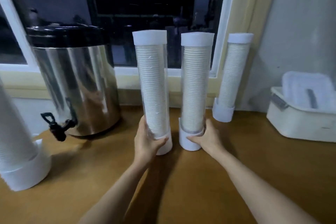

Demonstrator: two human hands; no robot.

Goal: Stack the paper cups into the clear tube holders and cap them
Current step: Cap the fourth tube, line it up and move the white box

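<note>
Two clear tube holders stand upright side by side on the wooden counter, each packed with stacked paper cups and closed by a white cap on top. My left hand (146, 142) grips the left tube (152, 85) near its white base. My right hand (207, 137) grips the right tube (196, 85) at its white base. A third filled, capped tube (233, 76) leans against the wall at the right. A fourth tube (16, 142) stands at the far left edge, its top cut off by the frame.
A steel drinks urn (76, 82) with a black lid and tap stands at the back left. A white lidded box (301, 112) sits at the right. The window and sill run behind the tubes. The wooden counter (181, 187) stretches toward me.
</note>
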